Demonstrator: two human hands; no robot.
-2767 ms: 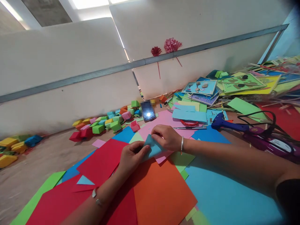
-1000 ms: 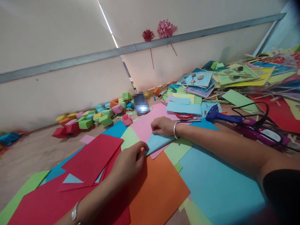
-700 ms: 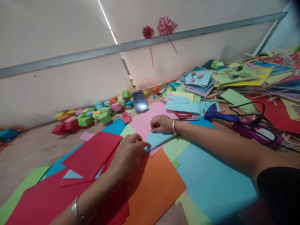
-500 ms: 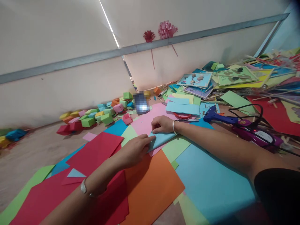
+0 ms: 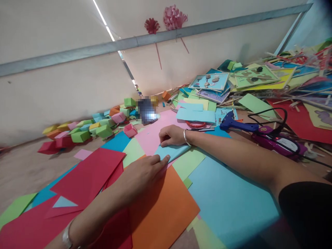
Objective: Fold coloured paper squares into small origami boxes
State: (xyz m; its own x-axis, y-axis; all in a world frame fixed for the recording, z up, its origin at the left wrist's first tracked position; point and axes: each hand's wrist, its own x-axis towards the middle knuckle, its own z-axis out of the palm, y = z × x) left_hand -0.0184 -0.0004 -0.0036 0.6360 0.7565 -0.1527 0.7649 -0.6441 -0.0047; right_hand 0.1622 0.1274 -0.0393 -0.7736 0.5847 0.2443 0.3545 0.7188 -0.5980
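Slides the left hand (image 5: 144, 173) right and nearer along the folded paper (image 5: 178, 150) compared with half a second ago, while keeping the right hand (image 5: 172, 135) planted. Now presses an outstretched index fingertip onto the paper's near edge. Curls the right fingers down on the far side; cannot tell a pinch from a plain press there, nor read the left thumb, tucked out of sight. Keeps both hands just apart from each other, yet both touching the paper, mid-scene, over a pink sheet (image 5: 153, 131) with a green sheet (image 5: 189, 164) just to the right.

Spot an orange sheet (image 5: 166, 207) nearer, red sheets (image 5: 90, 173) to the left bearing a small triangle (image 5: 64, 202), and a large blue sheet (image 5: 230, 193) to the right. Look farther: find a red handle (image 5: 195, 124) poking out from under blue strips (image 5: 195, 116), a pen (image 5: 201, 129) just nearer, then a glue gun (image 5: 240, 125) beside a purple case (image 5: 280, 145). Swing far left to paper cubes (image 5: 85, 129) heaped by the wall, then right to a partly blurred phone (image 5: 147, 110). Glance up: catch a red flower (image 5: 152, 26) beside a pink flower (image 5: 174, 17) at the rail (image 5: 220, 27). Finish far right, on framed pictures (image 5: 210, 81) among loose sticks.
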